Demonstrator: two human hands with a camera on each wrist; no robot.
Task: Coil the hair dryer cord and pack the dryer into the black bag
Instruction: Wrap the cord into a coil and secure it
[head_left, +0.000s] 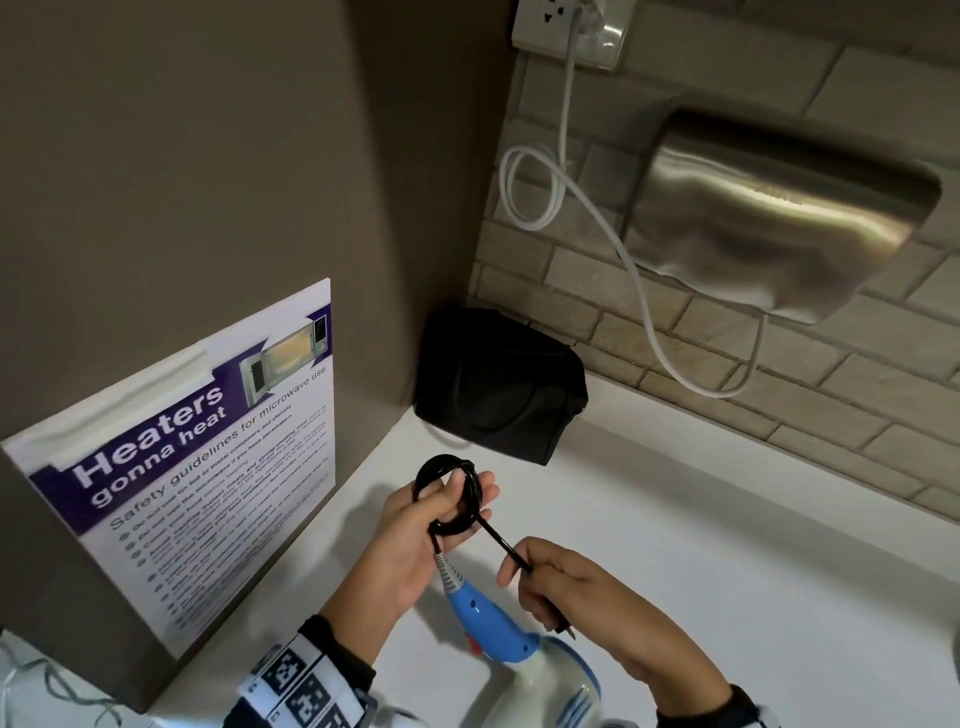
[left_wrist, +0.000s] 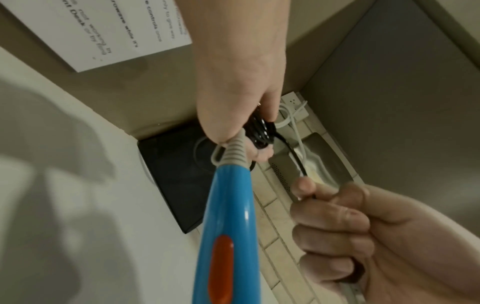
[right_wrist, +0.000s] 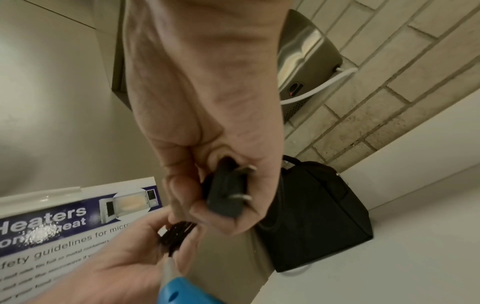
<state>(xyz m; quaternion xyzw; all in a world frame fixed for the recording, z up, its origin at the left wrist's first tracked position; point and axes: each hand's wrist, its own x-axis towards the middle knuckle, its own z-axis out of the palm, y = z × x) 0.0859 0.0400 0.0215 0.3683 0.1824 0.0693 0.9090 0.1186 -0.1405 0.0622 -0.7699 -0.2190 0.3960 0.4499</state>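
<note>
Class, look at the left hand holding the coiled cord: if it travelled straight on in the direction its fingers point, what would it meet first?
Probably the black bag. The left hand, gripping the coil, points up the counter toward the corner where the bag stands; nothing lies between, though depth is uncertain.

Head view looks down; both wrist views, close and perhaps tilted, share the black bag (left_wrist: 171, 164).

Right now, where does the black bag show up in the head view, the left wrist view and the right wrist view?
Head: the black bag sits centre, in the counter's back corner beyond the hands.
Left wrist: lower centre, left of the blue dryer handle, partly behind the left hand.
Right wrist: lower right, behind the right hand.
Shared landmark: the steel hand dryer on the tiled wall appears in all three.
</note>
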